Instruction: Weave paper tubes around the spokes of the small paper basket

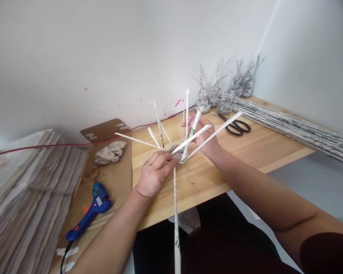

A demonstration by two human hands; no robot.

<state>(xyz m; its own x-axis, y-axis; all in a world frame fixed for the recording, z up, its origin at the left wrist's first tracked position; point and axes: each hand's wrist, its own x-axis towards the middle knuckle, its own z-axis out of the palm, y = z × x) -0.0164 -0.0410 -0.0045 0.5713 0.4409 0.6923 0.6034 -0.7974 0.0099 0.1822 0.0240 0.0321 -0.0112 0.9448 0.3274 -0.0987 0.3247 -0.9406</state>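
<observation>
A small woven paper base with several rolled-paper tubes fanning up and outward is held just over the wooden table. My left hand is closed on its near left side, thumb and fingers pinching the rim. On the far right side, my right hand has its fingers bent around one of the upright tubes, partly hidden behind others. One tube with a green patch leans in front of that hand. From the base a long printed-paper tube hangs down past the table edge toward my lap.
Left of the hands, a blue glue gun and a crumpled cloth lie on cardboard, beside stacked newspapers. Black-handled scissors, woven paper figures and a bundle of paper tubes are to the right.
</observation>
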